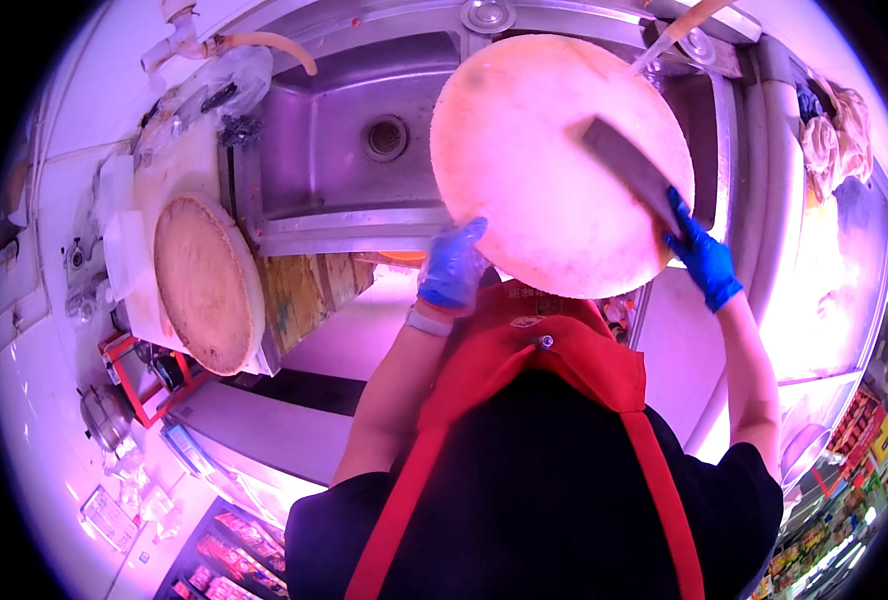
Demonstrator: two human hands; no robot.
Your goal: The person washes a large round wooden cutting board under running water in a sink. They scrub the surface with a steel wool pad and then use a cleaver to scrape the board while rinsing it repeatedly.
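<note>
A large round cutting board (541, 172) is held over the right part of a double steel sink, covering much of its right basin. My left hand (453, 262), in a blue glove with a clear plastic layer over it, is at the board's lower left rim; it is blurred, and its fingers are partly hidden. In a blue glove, my right hand (703, 251) grips a cleaver-like flat blade (627, 169) near the board's right edge. The blade lies slantwise over the board's face; its handle is mostly hidden by the hand.
The left sink basin (369, 135) has a round drain. Another round board (207, 285) stands on the left counter. A hose-fitted tap (264, 45) is at the upper left, and a second hose (695, 19) at the upper right. Crumpled bags (838, 142) lie at the far right.
</note>
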